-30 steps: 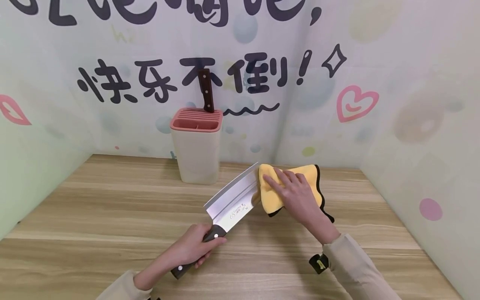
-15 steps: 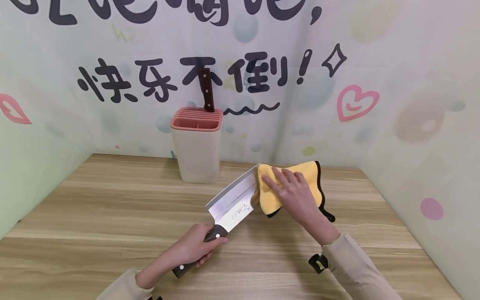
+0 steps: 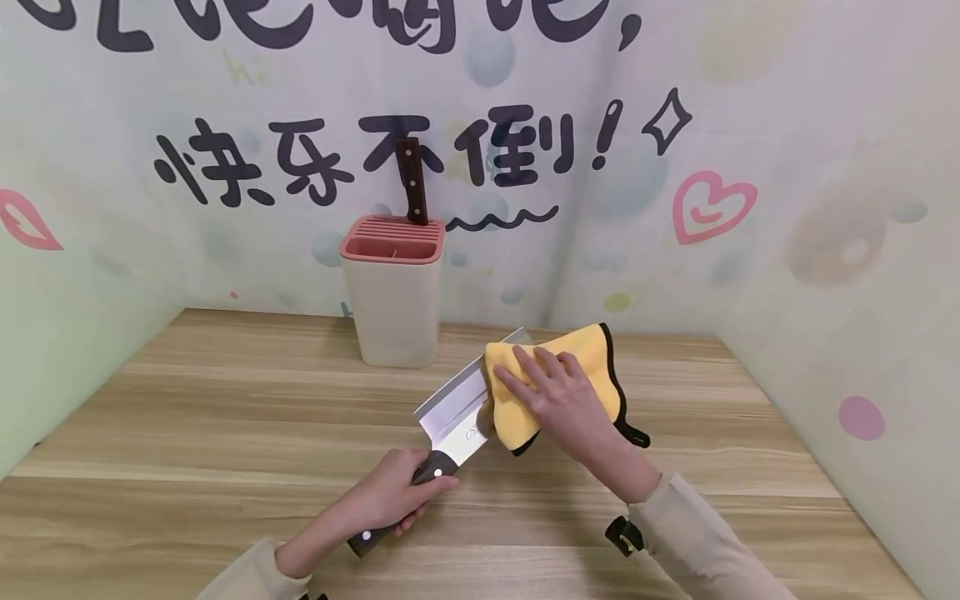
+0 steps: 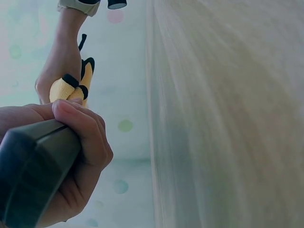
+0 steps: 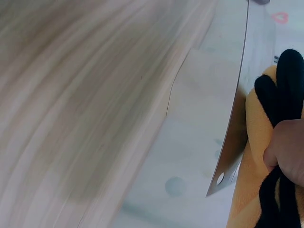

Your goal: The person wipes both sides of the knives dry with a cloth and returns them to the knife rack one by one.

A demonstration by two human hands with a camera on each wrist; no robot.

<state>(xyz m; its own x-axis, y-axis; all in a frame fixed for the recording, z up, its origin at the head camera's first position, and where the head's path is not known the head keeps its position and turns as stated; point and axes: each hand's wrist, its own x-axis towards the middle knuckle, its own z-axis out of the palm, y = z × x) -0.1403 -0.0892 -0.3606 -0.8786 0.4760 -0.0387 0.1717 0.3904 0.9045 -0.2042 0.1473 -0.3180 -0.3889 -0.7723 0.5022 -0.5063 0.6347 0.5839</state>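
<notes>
My left hand (image 3: 386, 490) grips the dark riveted handle of a cleaver (image 3: 453, 408), whose blade slants up to the right above the table. Across the outer half of the blade lies a yellow cloth (image 3: 510, 408) with black edging, held by my right hand (image 3: 566, 404), fingers spread over it. The blade's far corner shows past the cloth. In the left wrist view, fingers wrap round the handle (image 4: 38, 166). The right wrist view has the thumb (image 5: 289, 152) pressing the folded cloth (image 5: 256, 137) alongside the blade (image 5: 232, 128), near the hole in its corner.
A white knife block (image 3: 393, 312) with a pink slotted top stands at the back of the wooden table (image 3: 187, 433). One brown-handled knife (image 3: 412, 182) sticks up from it. A printed wall sheet (image 3: 637, 250) rises right behind the table, with side walls left and right.
My right hand and the cloth have slid left and slightly down along the blade toward the handle, baring the far corner. The left hand and cleaver have barely moved.
</notes>
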